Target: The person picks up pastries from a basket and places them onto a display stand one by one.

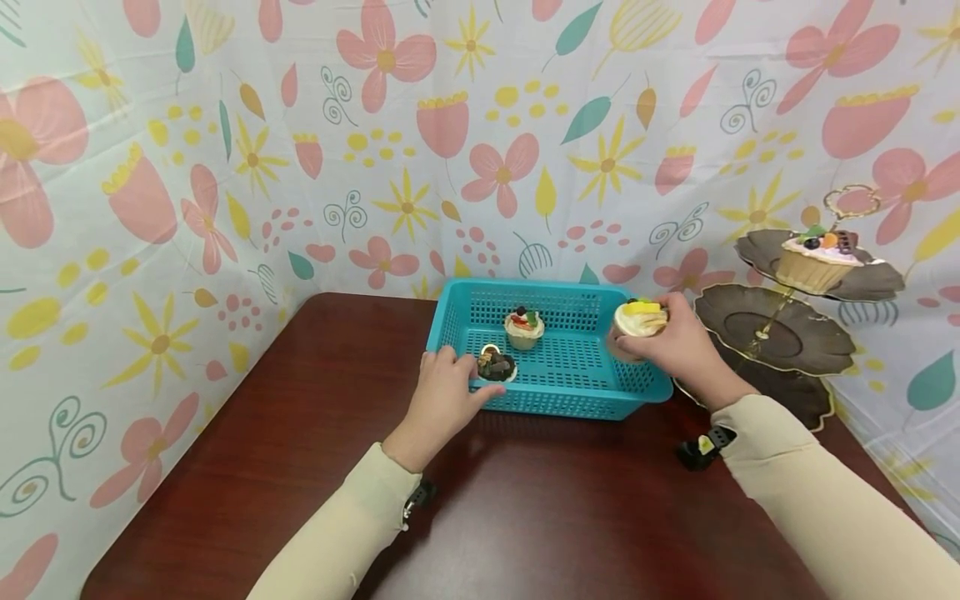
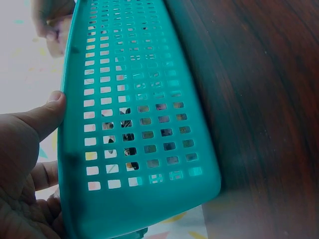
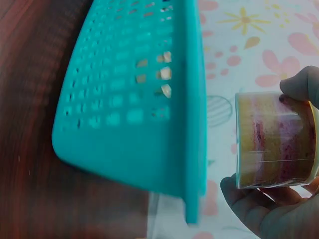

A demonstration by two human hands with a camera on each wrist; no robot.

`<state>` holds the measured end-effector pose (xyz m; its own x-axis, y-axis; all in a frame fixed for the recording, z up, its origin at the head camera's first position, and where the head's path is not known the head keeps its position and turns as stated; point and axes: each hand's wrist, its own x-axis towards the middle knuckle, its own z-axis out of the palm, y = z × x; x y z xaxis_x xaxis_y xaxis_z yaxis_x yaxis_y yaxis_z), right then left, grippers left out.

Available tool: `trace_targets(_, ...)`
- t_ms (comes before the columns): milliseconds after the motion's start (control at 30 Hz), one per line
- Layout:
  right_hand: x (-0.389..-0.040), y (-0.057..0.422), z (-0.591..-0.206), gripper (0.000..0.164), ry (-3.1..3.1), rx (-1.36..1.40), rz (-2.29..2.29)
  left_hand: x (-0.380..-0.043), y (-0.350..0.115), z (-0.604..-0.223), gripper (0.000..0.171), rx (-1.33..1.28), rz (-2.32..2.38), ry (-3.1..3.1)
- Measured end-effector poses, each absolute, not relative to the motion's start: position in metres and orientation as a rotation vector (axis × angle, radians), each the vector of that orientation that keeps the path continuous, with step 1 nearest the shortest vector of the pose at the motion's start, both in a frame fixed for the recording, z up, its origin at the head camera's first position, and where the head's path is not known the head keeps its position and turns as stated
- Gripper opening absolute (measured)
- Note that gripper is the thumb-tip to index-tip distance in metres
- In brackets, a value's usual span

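Observation:
My left hand (image 1: pixel 444 395) grips the front left corner of a turquoise plastic basket (image 1: pixel 555 402); in the left wrist view the thumb (image 2: pixel 56 107) lies at its rim. My right hand (image 1: pixel 686 346) holds a clear dessert cup (image 3: pixel 274 139) with layered cake, topped with cream and yellow fruit slices, over the basket's right end. A cupcake with berries (image 1: pixel 523 328) stands in the basket. Beside the left fingers, a dark chocolate-topped dessert (image 1: pixel 497 365) sits in the near left part, partly hidden by the hand.
To the right stands a dark tiered stand (image 1: pixel 776 329) with gold edges, its lower tier partly behind the right arm. A fruit-topped cupcake (image 1: pixel 816 265) rests on its top tier. The brown wooden table (image 1: pixel 300 417) meets a flowered cloth backdrop (image 1: pixel 420 208).

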<state>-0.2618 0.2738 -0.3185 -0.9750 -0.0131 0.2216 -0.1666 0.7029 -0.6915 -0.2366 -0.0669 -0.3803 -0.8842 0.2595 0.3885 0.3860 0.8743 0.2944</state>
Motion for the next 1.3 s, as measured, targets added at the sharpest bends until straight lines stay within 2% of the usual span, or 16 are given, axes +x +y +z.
trace_targets(667,-0.224,0.354,-0.293,0.1,-2.762,-0.16,0.86,-0.237,-0.068,-0.383,0.049,-0.469,-0.52,-2.717)
trace_targets(1000,-0.221,0.392,-0.294,0.08,-2.695,-0.175,0.829,-0.237,-0.065,-0.381,0.049,-0.482,-0.511,-2.717)
trace_targets(1300,-0.222,0.411,-0.291,0.077,-2.693,-0.177,0.921,-0.234,-0.068,-0.382,0.05,-0.483,-0.526,-2.691)
